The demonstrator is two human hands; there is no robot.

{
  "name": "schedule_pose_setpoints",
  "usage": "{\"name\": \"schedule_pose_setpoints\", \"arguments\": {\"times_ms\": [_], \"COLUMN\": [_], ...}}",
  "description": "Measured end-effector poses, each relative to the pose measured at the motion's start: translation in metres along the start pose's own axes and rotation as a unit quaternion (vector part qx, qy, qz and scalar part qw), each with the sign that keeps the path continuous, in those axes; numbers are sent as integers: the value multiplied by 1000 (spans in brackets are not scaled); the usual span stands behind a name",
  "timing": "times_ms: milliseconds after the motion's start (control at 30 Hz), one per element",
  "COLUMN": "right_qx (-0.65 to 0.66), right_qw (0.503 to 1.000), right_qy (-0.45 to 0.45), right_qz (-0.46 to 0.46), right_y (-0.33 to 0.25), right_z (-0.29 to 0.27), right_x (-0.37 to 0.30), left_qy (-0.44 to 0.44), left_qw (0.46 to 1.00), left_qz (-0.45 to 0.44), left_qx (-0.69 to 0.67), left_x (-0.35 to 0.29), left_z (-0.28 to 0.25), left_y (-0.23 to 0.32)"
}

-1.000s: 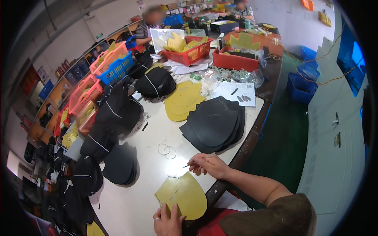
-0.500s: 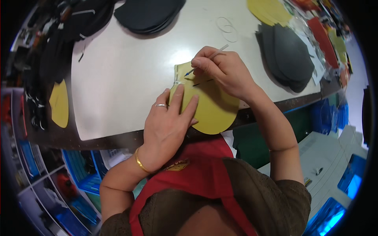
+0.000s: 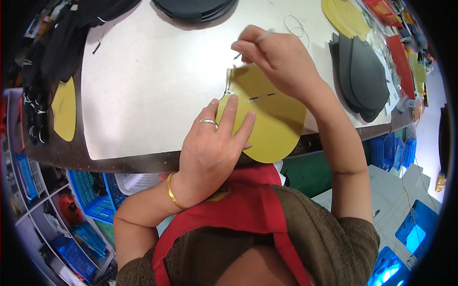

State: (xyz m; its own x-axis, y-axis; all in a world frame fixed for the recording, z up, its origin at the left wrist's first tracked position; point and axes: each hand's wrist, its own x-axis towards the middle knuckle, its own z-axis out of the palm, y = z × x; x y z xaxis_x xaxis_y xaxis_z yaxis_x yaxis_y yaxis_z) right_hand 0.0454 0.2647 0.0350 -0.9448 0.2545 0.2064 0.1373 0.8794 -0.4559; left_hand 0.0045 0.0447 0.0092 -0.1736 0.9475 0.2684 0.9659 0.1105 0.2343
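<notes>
A yellow rounded pattern piece (image 3: 279, 126), with a narrow straight-sided end and dark dashed slots, lies at the near edge of the white work surface. My left hand (image 3: 214, 138) rests flat on its left part, fingers spread, pressing it down. It wears a ring and a gold bracelet. Above the far end of the piece, my right hand (image 3: 276, 59) is closed in a pinch round a slim pen (image 3: 265, 35). The pen's dark tip points down to the left, just beyond the piece's far edge and seemingly off the surface. Motion blurs the pen a little.
Dark grey cut pieces (image 3: 362, 78) are stacked at the right, below a yellow stack (image 3: 346, 19). Another black stack (image 3: 195, 10) sits at the far edge. Black material (image 3: 67, 45) and a yellow piece (image 3: 64, 109) lie left. Blue baskets (image 3: 98, 193) stand below the table.
My right hand has lifted the pen from the middle of the yellow piece's narrow end and moved away past its far edge. My left hand keeps its hold-down place on the piece.
</notes>
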Motion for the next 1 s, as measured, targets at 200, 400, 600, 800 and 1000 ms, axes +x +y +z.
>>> {"name": "schedule_pose_setpoints", "arguments": {"times_ms": [200, 400, 600, 800, 1000], "right_qx": [157, 66, 288, 214, 92], "right_qw": [986, 996, 931, 953, 987], "right_qy": [-49, 3, 148, 128, 46], "right_qz": [-6, -57, 168, 170, 121], "right_y": [-5, -7, 46, 42, 47], "right_z": [7, 11, -25, -13, -27], "right_x": [-30, -35, -55, -64, -73], "left_qy": [11, -6, -36, -63, -65], "left_qw": [1000, 1000, 999, 998, 998], "left_qz": [-9, -11, 1, -1, 3], "left_qx": [-1, -3, 6, 18, 28], "left_x": [3, 5, 14, 21, 29], "left_z": [1, 0, -11, -3, -6], "left_y": [1, 2, 8, 12, 14]}}
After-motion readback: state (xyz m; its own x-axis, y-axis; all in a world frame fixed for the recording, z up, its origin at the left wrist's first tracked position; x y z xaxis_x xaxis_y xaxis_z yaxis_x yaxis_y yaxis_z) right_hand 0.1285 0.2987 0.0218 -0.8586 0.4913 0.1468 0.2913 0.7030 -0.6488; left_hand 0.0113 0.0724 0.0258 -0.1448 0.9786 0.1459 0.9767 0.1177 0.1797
